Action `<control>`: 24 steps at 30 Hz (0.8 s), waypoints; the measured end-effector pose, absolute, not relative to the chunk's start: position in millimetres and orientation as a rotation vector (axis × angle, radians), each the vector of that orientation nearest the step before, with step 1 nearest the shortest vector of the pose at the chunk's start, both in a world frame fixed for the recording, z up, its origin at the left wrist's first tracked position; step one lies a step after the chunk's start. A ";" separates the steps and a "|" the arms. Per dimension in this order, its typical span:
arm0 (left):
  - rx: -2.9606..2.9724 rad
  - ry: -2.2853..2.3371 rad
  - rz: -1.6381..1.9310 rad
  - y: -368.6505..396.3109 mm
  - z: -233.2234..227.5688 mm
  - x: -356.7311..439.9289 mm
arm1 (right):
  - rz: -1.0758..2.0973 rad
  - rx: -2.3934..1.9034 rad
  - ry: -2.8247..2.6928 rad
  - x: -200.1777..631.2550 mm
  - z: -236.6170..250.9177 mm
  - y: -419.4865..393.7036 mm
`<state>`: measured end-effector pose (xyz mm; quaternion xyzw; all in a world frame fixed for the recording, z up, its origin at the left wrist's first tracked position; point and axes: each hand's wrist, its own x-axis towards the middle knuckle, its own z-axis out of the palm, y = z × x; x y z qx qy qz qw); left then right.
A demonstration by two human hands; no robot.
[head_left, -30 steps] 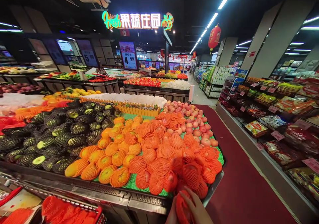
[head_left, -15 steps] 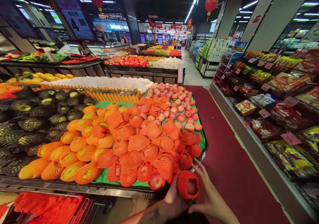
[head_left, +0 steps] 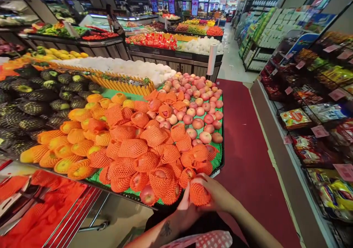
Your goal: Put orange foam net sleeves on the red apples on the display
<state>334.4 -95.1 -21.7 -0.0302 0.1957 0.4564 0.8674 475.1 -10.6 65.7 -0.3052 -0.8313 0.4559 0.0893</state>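
Observation:
At the front right corner of the fruit stand, an apple in an orange foam net (head_left: 199, 195) sits between my two hands. My left hand (head_left: 187, 208) cups it from the left and below, the thumb upright against its side. Over its top and right side curl the fingers of my right hand (head_left: 216, 192). The foam net covers nearly all the fruit. Just beyond my hands lies a heap of apples in foam nets (head_left: 154, 159), some with red skin showing. Bare apples (head_left: 202, 112) are spread behind them on green matting (head_left: 219, 156).
Netted orange-yellow fruit (head_left: 74, 145) and dark netted melons (head_left: 35, 97) fill the stand's left side. A wire cart (head_left: 74, 215) with orange foam nets stands at lower left. Along the right, a snack shelf (head_left: 292, 174) borders the red floor mat (head_left: 242, 148). A person (head_left: 111, 20) is far back.
My view has tilted down and turned. My right hand has closed from spread fingers onto the netted apple, and the net's opening, which faced me, is turned out of sight.

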 end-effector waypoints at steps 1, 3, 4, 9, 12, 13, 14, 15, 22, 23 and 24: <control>-0.051 0.422 0.966 -93.6 -22.6 334.1 | 1.342 -0.870 -2.460 473.4 63.3 -3.3; 0.006 0.474 1.014 -90.0 -20.1 332.4 | 1.309 -0.841 -2.384 473.6 60.1 13.1; 0.046 0.513 1.036 -87.9 -16.7 331.2 | 1.274 -0.857 -2.320 475.9 58.8 23.0; 0.209 0.668 1.033 -77.0 4.3 324.7 | 0.783 -1.338 -2.048 507.5 46.4 93.0; 0.213 0.648 1.020 -70.1 6.4 324.1 | 0.436 -1.703 -2.285 528.4 30.6 137.7; 0.220 0.647 1.027 -67.6 5.5 324.4 | 0.369 -1.740 -2.419 533.1 24.4 149.3; 0.230 0.652 1.031 -65.0 4.4 324.8 | 0.343 -1.740 -2.527 536.3 18.1 158.7; 0.238 0.661 1.032 -62.2 3.5 325.1 | 0.341 -1.719 -2.621 537.9 11.8 165.7; 0.229 0.670 1.001 -40.0 11.1 318.8 | 0.361 -1.678 -2.786 528.6 -16.1 180.5; 0.223 0.663 0.995 -37.1 12.0 317.6 | 0.351 -1.685 -2.777 527.6 -17.7 182.0; 0.217 0.656 0.989 -34.7 12.4 316.7 | 0.341 -1.689 -2.767 527.0 -19.2 183.3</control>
